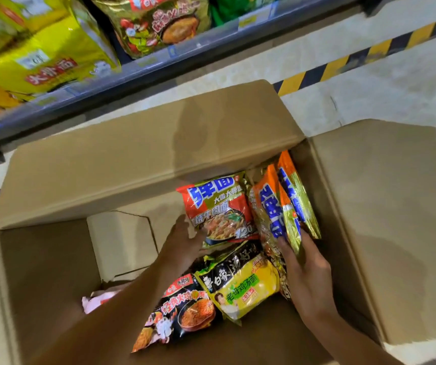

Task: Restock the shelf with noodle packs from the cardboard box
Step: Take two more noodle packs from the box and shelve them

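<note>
An open cardboard box sits on the floor below me with noodle packs inside. My left hand reaches in and touches the lower left edge of a red and gold pack. My right hand grips the bottom of upright orange and gold packs standing along the right wall. A yellow and black pack and a black spicy pack lie flat between my arms. The shelf runs across the top left.
Large yellow noodle bags and a gold bag stand on the shelf. Box flaps spread out to the back and right. A yellow and black striped line crosses the pale floor. Something pink lies in the box's left part.
</note>
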Demonstrator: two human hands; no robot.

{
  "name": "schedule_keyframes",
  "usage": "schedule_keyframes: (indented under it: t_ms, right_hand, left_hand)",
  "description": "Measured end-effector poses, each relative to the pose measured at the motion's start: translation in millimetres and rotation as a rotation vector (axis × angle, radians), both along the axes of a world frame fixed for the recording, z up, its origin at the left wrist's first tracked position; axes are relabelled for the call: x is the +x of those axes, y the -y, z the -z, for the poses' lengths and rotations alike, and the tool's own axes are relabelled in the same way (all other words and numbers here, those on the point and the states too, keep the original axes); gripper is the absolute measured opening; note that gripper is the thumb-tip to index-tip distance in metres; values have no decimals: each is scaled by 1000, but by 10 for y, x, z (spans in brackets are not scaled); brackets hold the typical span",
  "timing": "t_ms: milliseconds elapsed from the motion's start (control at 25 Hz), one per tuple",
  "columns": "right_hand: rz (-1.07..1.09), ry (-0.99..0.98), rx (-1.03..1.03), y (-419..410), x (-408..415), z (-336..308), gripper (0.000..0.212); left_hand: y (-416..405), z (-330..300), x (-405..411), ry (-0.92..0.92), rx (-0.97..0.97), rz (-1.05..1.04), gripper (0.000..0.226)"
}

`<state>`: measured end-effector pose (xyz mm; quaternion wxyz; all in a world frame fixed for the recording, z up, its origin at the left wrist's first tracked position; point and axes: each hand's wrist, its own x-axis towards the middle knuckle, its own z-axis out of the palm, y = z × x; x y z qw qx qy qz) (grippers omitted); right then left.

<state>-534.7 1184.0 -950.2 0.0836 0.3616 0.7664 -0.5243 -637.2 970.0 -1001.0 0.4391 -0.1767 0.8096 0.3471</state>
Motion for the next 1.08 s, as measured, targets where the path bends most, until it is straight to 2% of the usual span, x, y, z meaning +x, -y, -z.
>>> schedule_keyframes:
  t_ms: [80, 240, 360, 440, 560, 640, 840, 960, 1080]
  right_hand:
    - [16, -12, -2, -9, 50, 57, 34]
    - [2, 9, 21, -9, 90, 98, 37]
    - [-5, 28, 44, -12, 69, -8, 40]
    - [-21, 51, 78, -17, 40, -149, 39]
    - [-61, 28, 151, 24, -43, -511, 36]
    - [-48, 5, 149, 77, -112, -784, 31]
    - [-21, -67, 29, 308, -342, -1641, 18]
    - [-42, -113, -9, 460, -469, -2230, 25]
    - [21, -134, -168, 584, -596, -2930, 25]
  left_hand:
    - [-159, 180, -74, 43, 11, -149, 57]
    - [-266, 225, -40, 93, -109, -282, 62]
    - [-272, -10, 28, 151, -30, -400, 43]
    - [-222, -216, 75, 113, 27, -475, 48]
    - [-62, -660, 173, -7, 21, -567, 49]
    - [90, -1023, 246, -66, -8, -553, 48]
    - [637, -2130, 241, -239, 11, -461, 39]
    - [907, -2762, 197, -285, 69, -489, 36]
    - [1097, -3416, 176, -334, 150, -557, 35]
